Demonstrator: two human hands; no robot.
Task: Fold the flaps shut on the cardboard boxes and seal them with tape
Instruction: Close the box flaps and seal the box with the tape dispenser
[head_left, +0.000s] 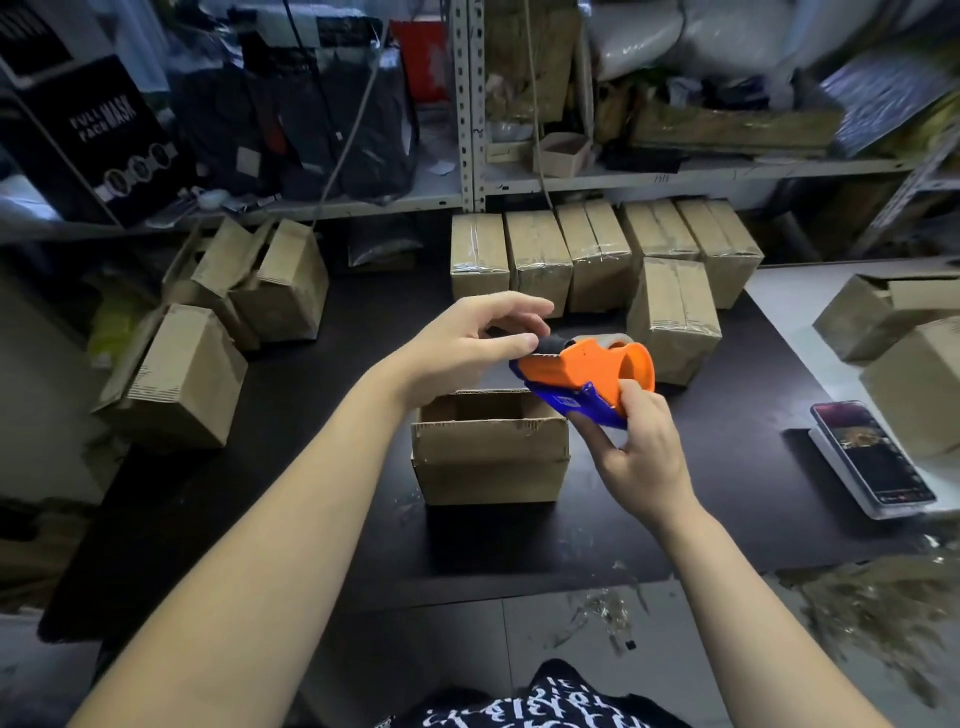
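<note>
Holds tape dispenser in curled right grip above open box on bench; pinches its front end with left grip. Black shelf box lettered "FULL FACE MASK".

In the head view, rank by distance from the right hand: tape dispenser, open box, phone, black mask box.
1. tape dispenser, held in the right hand.
2. open box, just left.
3. phone, to the right.
4. black mask box, far-left shelf.
</note>
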